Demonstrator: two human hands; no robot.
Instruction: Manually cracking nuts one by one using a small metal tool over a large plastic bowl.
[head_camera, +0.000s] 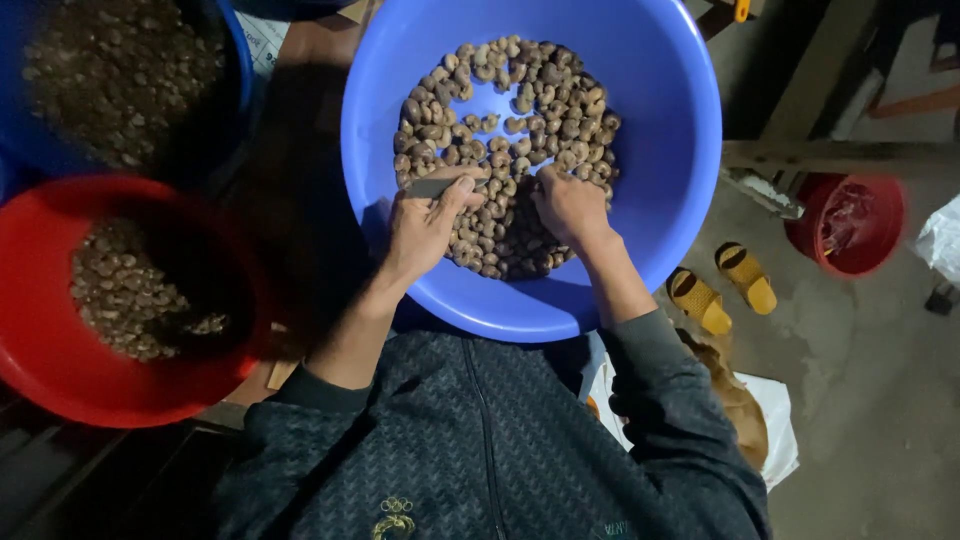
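A big blue basin (660, 150) rests in front of me, holding a heap of brown nuts (520, 110). My left hand (425, 225) is closed around a small flat metal blade (432, 186), its tip pointing right over the nuts. My right hand (568, 205) is down in the heap with fingers curled on the nuts; whether it grips one is hidden.
A red basin (40, 330) with nuts sits at the left, and a dark blue basin (238, 70) of nuts is at the upper left. On the floor to the right lie yellow sandals (720, 288), a red bucket (850, 225) and a white sack (775, 430).
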